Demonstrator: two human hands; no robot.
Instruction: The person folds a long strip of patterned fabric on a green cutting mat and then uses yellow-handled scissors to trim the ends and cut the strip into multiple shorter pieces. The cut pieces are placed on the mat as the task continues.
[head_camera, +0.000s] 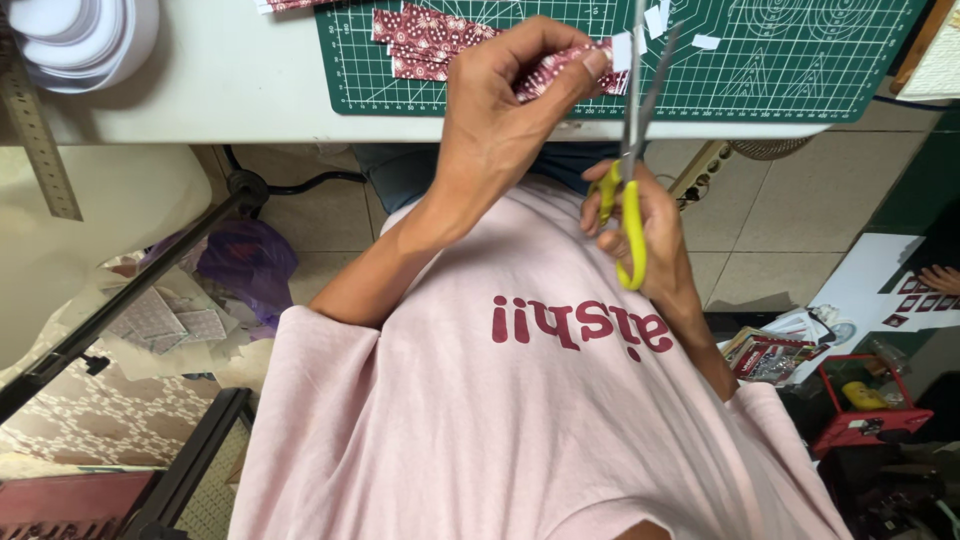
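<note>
— What do the hands have?

— The left hand (500, 120) pinches a strip of dark red patterned paper (556, 70) between thumb and fingertips, closed tight on it, just above the near edge of the green cutting mat (800, 60). The right hand (650, 235) is wrapped around the yellow-green handles of a pair of scissors (632, 150), fingers through the loops, firmly clamped on them.

— And the blades?

— They point up and away from the body, slightly parted, right beside the end of the strip, where a small white tab shows.

— Anything else nearby?

— More red patterned strips (425, 40) lie on the mat, which rests on a white table (230, 80); a metal ruler (35, 130) lies at the left.
</note>
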